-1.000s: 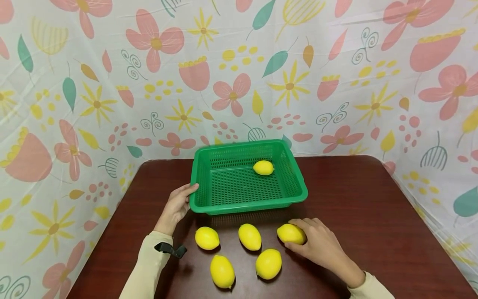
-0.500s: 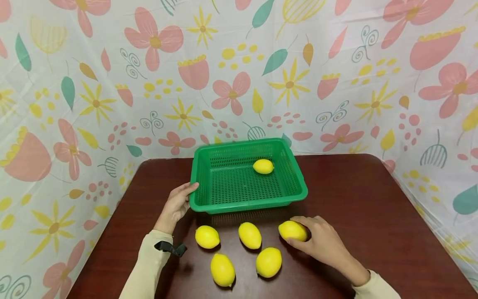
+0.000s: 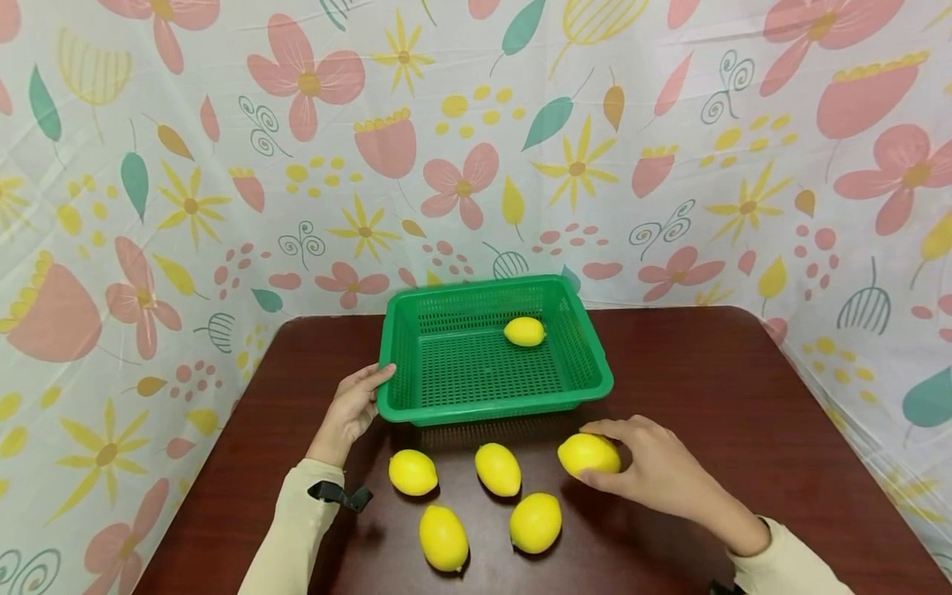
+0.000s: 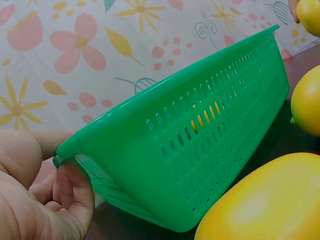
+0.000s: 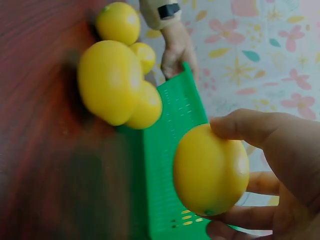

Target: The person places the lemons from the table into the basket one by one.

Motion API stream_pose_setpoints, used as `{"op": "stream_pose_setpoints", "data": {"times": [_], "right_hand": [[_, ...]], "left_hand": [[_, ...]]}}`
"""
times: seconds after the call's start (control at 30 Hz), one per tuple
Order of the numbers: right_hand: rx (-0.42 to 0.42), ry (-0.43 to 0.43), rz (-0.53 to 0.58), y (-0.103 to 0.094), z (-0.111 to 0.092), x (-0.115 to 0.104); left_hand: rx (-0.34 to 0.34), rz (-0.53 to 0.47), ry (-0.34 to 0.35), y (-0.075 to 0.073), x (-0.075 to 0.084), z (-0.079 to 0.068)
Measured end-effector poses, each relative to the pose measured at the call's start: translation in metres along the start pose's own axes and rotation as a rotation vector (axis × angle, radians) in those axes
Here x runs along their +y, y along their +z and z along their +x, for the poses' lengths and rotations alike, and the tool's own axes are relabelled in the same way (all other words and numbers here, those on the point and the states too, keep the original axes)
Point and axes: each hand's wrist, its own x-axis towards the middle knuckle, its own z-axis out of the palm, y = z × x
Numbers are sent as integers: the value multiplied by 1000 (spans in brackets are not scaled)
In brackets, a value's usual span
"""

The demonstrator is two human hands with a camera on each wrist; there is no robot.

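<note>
In the head view my right hand (image 3: 662,467) holds a yellow lemon (image 3: 587,455) between thumb and fingers, in front of the basket's right corner. The right wrist view shows this lemon (image 5: 210,170) raised off the dark table. My left hand (image 3: 355,409) grips the left rim of a green plastic basket (image 3: 491,407); the left wrist view has the thumb over the rim (image 4: 100,120) and fingers curled beneath. One lemon (image 3: 524,331) lies inside the basket, toward its back right.
Several more lemons lie on the table before the basket, among them a left one (image 3: 412,473), a middle one (image 3: 498,469) and a nearer one (image 3: 535,523). A flower-patterned cloth (image 3: 461,124) hangs right behind the dark red table (image 3: 692,372).
My right hand has lifted the lemon off the table and moved it slightly up and to the right. The left hand and the basket have stayed in place.
</note>
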Motion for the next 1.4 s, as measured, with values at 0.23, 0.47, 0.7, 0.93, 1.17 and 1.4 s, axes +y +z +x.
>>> {"op": "stream_pose_setpoints", "data": {"times": [0.23,0.47,0.7,0.93,1.17,1.4], "right_hand": [[-152,-106,56,-33,17,-4],[-273,-174,100,-61,43,-13],[-283,-190,81,-78,74,-21],[-306,-235,43,-88,114,-17],[-402,-289,58,-88,153,-7],[-468,-312,64,-79,185,3]], "left_hand": [[1,-8,1,-2,0,-1],[2,-10,0,-4,1,-2],[-5,-3,-3,-4,0,-3],[6,14,0,-3,1,-1],[2,7,-9,-4,2,-1],[9,-4,-4,-1,1,0]]}}
